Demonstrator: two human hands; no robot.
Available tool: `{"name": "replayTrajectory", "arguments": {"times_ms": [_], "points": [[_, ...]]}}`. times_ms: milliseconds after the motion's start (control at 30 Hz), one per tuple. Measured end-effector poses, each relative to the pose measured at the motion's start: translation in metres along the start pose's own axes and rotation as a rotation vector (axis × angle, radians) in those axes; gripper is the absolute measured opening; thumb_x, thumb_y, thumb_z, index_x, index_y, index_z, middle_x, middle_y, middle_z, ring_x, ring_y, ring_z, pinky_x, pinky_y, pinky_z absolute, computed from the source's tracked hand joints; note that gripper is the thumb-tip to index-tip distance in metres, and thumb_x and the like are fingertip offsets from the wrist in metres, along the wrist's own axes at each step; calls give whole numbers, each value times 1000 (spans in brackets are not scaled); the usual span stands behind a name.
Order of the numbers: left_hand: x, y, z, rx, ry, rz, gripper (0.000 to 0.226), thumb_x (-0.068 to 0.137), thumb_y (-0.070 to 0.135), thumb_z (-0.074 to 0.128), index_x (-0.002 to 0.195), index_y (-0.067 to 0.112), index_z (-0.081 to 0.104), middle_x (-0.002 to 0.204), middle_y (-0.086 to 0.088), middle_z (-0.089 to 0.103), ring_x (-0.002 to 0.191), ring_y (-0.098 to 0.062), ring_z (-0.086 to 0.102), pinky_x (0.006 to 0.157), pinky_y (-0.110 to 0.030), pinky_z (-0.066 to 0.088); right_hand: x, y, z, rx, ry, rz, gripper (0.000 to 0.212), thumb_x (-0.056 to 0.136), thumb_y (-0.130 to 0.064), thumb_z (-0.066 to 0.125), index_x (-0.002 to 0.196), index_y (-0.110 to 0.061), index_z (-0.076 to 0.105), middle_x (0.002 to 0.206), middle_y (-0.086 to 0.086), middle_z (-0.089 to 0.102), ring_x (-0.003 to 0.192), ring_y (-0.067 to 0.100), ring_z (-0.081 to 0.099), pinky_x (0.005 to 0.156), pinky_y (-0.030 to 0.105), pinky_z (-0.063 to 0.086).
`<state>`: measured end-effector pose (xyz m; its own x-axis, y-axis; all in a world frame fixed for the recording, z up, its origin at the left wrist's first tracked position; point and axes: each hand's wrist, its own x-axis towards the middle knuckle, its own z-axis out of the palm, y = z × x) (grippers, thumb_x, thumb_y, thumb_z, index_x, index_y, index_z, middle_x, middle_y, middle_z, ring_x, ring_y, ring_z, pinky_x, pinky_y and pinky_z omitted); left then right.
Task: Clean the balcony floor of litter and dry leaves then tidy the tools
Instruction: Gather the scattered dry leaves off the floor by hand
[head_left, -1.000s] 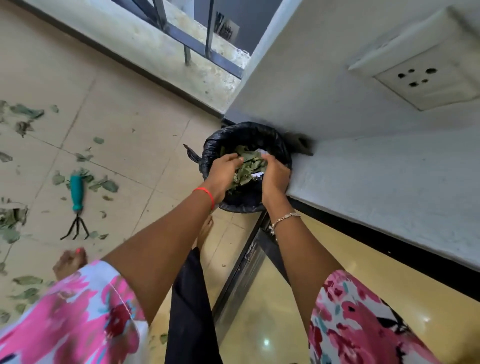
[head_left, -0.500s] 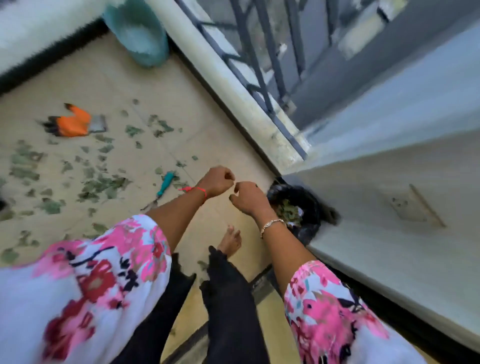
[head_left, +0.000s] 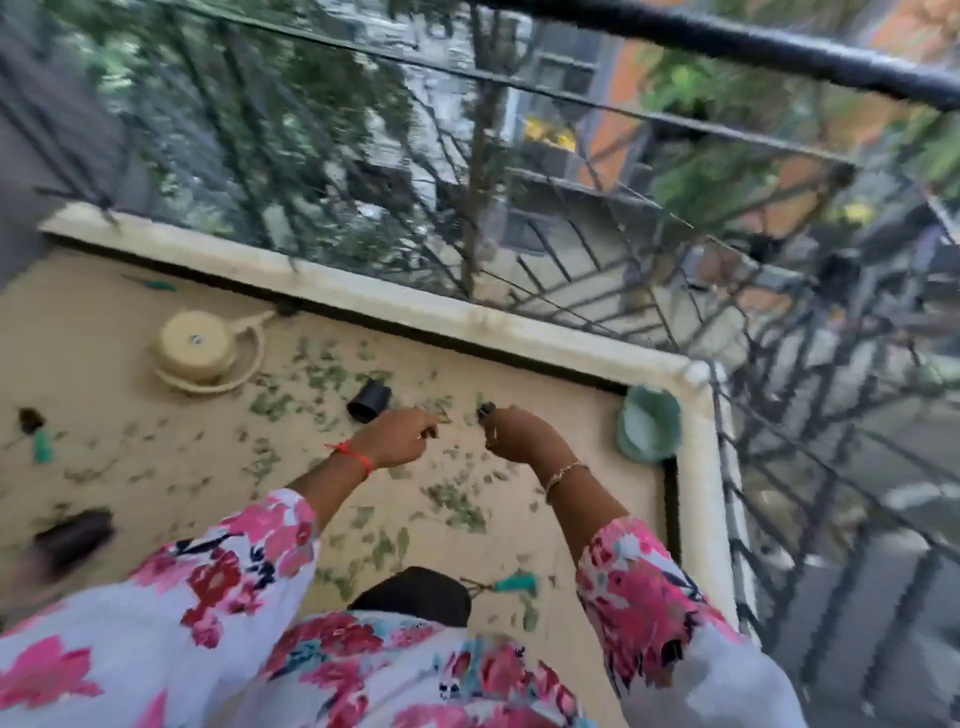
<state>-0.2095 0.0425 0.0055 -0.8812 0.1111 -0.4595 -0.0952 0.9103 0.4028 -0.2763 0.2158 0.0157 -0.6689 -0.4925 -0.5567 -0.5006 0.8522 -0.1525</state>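
Your left hand (head_left: 400, 439) hangs over the balcony floor (head_left: 104, 374) with fingers curled in, and nothing is visible in its grip. Your right hand (head_left: 519, 439) is likewise curled. A small dark thing shows at its fingertips, but blur prevents telling whether it is held. Dry leaves (head_left: 457, 501) lie scattered across the floor beneath and around both hands. A teal-handled hand rake (head_left: 511, 583) lies low in view between your sleeves — untouched. A black pot (head_left: 370, 400) lies tipped just beyond the left hand. A teal basin (head_left: 649, 431) sits in the railing corner.
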Motion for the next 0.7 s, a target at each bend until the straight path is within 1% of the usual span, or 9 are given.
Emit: {"name": "replayTrajectory", "arguments": {"times_ms": [67,133,167,200,233,300,367,467,700], "points": [[-21,-35,-29,-8,68,-101,27,94,8,40,115,6,56,117,-14,56,102,-31,55,74,-33,40,26,-44,-28,-36,19,-89,28,87,-16,49,110,-3,59,119,19,58,110,35,55,93,44,46],[-36,-71,-51,-29,141,-185,28,92,18,39,109,3,56,111,-19,55,98,-31,54,68,-33,36,42,-87,-55,-89,8,-187,30,91,-16,49,116,-1,56,125,19,55,113,34,54,89,38,44],[-41,-87,-58,-38,162,-221,30,92,22,38,109,5,55,113,-17,54,102,-29,52,73,-32,38,51,-104,-63,-92,-4,-215,33,94,-17,47,121,0,53,130,18,52,117,32,51,91,36,41],[-47,-106,-63,-27,185,-261,33,93,23,39,119,6,52,126,-16,51,113,-28,49,85,-33,40,61,-124,-72,-100,3,-263,37,96,-19,46,126,0,50,133,17,50,121,31,49,94,35,38],[-52,-123,-66,17,194,-303,39,95,21,41,132,9,44,139,-15,43,127,-27,41,99,-34,35,70,-143,-78,-111,23,-296,39,96,-22,46,129,-1,48,135,17,49,123,31,47,97,36,37],[-61,-150,-73,91,208,-379,54,97,25,44,146,12,25,154,-9,24,141,-23,21,111,-34,18,92,-177,-83,-117,51,-356,43,95,-28,48,131,-4,46,135,18,47,122,33,47,99,40,40],[-67,-169,-76,70,246,-441,62,96,32,47,149,16,19,157,-3,15,145,-20,11,114,-38,9,107,-203,-81,-124,36,-427,49,93,-35,50,132,-6,43,136,18,44,125,34,42,100,44,39],[-76,-195,-74,-39,275,-529,71,92,42,52,149,21,15,158,1,9,146,-21,5,116,-50,6,123,-228,-79,-194,20,-521,59,92,-41,50,139,-8,34,142,15,36,132,31,34,103,42,36],[-83,-246,-59,-224,315,-663,72,89,45,55,147,20,20,153,0,18,144,-18,9,116,-47,8,177,-262,-77,-300,-55,-655,67,92,-41,51,145,-11,23,148,15,26,135,30,28,105,40,30]]}}
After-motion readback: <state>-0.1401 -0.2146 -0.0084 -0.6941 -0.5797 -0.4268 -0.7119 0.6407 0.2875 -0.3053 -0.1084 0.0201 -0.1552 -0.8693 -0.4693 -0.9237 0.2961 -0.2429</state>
